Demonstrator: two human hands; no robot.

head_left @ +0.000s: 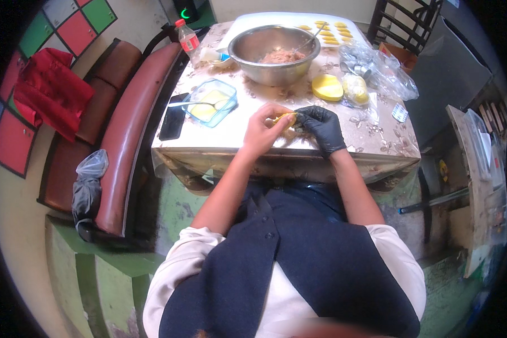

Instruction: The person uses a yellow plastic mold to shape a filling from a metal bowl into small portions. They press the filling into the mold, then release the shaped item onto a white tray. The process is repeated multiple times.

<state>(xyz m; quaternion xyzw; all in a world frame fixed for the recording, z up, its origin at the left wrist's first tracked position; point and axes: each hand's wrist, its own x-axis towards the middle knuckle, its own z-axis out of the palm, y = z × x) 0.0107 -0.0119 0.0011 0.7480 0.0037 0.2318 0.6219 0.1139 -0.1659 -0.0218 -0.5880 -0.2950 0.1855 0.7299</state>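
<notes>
My bare left hand and my right hand, in a black glove, meet over the near part of the table. Together they pinch a small yellow dough piece between the fingertips. Beyond them stands a large steel bowl of minced filling with a spoon in it. A stack of round yellow wrappers lies to the right of the bowl. At the far edge, a white tray carries several folded yellow dumplings.
A clear square dish of pale liquid with a spoon sits left of my hands, a black phone beside it. A plastic bottle stands far left. Plastic bags lie at the right. A red bench runs along the left; a chair stands far right.
</notes>
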